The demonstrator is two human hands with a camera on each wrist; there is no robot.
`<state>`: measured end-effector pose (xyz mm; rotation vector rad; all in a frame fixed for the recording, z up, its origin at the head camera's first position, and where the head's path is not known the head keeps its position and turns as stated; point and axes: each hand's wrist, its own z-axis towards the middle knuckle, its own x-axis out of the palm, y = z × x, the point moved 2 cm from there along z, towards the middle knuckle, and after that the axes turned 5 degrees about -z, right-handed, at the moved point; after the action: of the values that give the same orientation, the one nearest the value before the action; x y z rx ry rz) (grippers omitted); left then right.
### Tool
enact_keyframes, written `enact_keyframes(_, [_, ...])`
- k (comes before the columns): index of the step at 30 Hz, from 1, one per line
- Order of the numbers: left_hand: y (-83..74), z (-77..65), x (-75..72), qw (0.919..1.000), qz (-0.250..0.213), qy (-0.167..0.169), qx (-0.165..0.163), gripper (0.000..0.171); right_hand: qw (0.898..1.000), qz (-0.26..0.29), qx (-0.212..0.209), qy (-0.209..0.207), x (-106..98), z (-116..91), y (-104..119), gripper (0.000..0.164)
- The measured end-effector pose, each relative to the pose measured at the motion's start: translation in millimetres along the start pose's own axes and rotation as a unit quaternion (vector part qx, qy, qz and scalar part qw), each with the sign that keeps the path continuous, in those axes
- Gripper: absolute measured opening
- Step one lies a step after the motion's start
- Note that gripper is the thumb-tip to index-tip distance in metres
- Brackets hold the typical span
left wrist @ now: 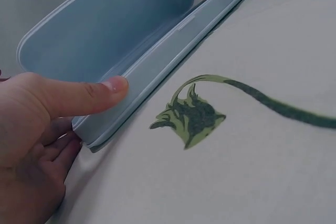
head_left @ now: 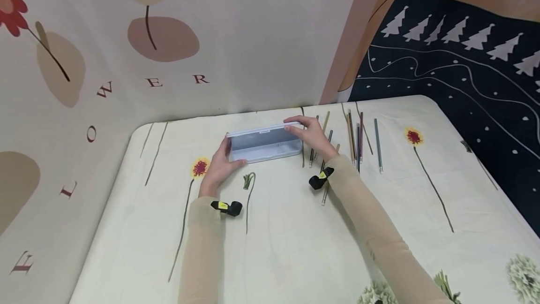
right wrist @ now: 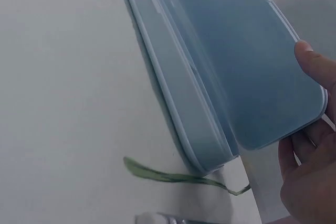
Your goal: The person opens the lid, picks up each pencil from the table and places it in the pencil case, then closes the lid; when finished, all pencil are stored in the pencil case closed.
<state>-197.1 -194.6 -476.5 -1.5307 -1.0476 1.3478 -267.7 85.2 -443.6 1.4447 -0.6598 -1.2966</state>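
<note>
A light blue plastic pencil case (head_left: 266, 154) lies on the table with its hinged lid (head_left: 263, 138) raised and tilted back. No pencils show in the visible part of its inside. My left hand (head_left: 217, 168) grips the left end, and in the left wrist view the thumb (left wrist: 100, 94) presses on the front wall of the base. At the other end my right hand (head_left: 315, 138) holds the lid by its right edge. In the right wrist view the thumb (right wrist: 313, 62) lies on the lid's rim, with the other fingers behind it.
Several loose pencils (head_left: 377, 147) lie scattered to the right of the case, some partly under the right hand and forearm. The table's pale cloth (head_left: 287, 229) has printed flowers and stems. A patterned wall hanging (head_left: 261, 50) rises behind the table's far edge.
</note>
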Motion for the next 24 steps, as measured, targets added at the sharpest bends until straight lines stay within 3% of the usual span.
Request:
enact_keyframes(9, [0.9, -0.6, -1.1, 1.0, 0.003, -0.005, 0.0, 0.104, 0.999, 0.027, 0.019, -0.016, 3.9, 15.0, 3.7, 0.029])
enact_keyframes(18, [1.1, 0.5, -0.1, 1.0, -0.003, -0.006, 0.005, 0.104, 0.995, 0.051, 0.08, -0.033, 5.0, 28.7, 4.4, 0.036])
enact_keyframes(24, [3.2, 1.4, 0.8, 1.0, -0.004, -0.005, 0.008, 0.102, 0.993, 0.066, 0.082, -0.051, 5.8, 41.0, 4.8, 0.036])
